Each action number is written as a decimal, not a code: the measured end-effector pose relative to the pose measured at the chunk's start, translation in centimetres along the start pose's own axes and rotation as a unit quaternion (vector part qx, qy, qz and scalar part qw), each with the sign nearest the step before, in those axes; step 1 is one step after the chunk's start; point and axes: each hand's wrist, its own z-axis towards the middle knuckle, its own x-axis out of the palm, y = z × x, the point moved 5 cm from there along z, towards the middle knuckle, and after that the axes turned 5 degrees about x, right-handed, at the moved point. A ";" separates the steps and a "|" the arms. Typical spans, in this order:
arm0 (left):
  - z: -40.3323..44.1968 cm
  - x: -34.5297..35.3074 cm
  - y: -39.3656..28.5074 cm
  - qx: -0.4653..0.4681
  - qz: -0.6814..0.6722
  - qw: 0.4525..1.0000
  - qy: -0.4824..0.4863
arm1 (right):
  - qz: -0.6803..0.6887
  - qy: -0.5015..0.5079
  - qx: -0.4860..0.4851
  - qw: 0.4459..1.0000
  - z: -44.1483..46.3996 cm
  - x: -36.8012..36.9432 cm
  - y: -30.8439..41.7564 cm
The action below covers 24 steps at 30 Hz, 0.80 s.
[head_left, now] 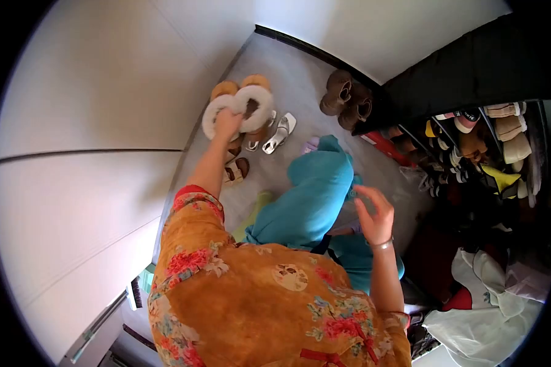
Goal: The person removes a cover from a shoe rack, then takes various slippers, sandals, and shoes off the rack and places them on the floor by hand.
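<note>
My left hand (228, 124) reaches down at the upper left, its fingers closed on the tan slippers (255, 111) with white fluffy trim, at the edges where the two meet. Just right of them on the floor lie silver sandals (280, 133), and below them brown strapped sandals (236, 172). At the right, my right hand (375, 215) hangs in the air beside my blue-trousered knee, fingers apart and holding nothing. A bracelet circles that wrist.
Brown shoes (346, 100) stand by the far wall. On the right, a dark rack (459, 79) holds many shoes, with a red box (389, 147) beside it. Pale bags (490, 318) lie at the lower right. White cabinet doors (92, 92) line the left.
</note>
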 end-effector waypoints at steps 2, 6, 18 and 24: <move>1.1 1.2 4.2 -0.027 0.030 0.999 0.027 | -0.015 -0.024 0.089 0.996 -2.0 -0.9 -3.0; 2.0 0.0 4.8 -0.045 0.061 0.996 0.047 | -0.018 -0.040 0.174 0.984 -5.4 -1.4 -7.0; -3.1 1.4 7.3 -0.084 -0.076 0.993 -0.035 | 0.006 -0.024 0.172 0.985 -9.3 -0.2 -8.6; -4.0 3.3 3.8 -0.054 -0.291 0.955 -0.021 | 0.014 -0.040 0.190 0.981 -11.8 -1.2 -8.8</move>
